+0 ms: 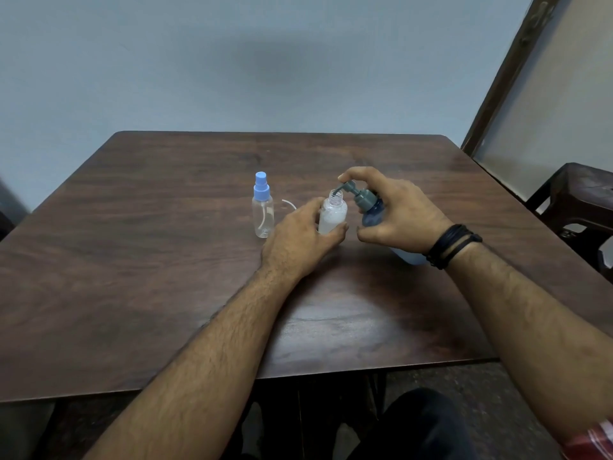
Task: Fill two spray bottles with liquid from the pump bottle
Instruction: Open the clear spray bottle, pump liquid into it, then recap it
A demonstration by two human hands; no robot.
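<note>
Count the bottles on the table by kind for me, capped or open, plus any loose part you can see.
Spray bottle with blue cap, empty: 1
Open spray bottle, partly filled, held by the left hand: 1
Pump bottle, tilted, gripped by the right hand: 1
Loose white tube on the table: 1
Total: 4

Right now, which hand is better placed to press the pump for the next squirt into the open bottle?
Right. The right hand already grips the pump bottle, forefinger on the pump head. The left hand is holding the open spray bottle under the spout.
</note>
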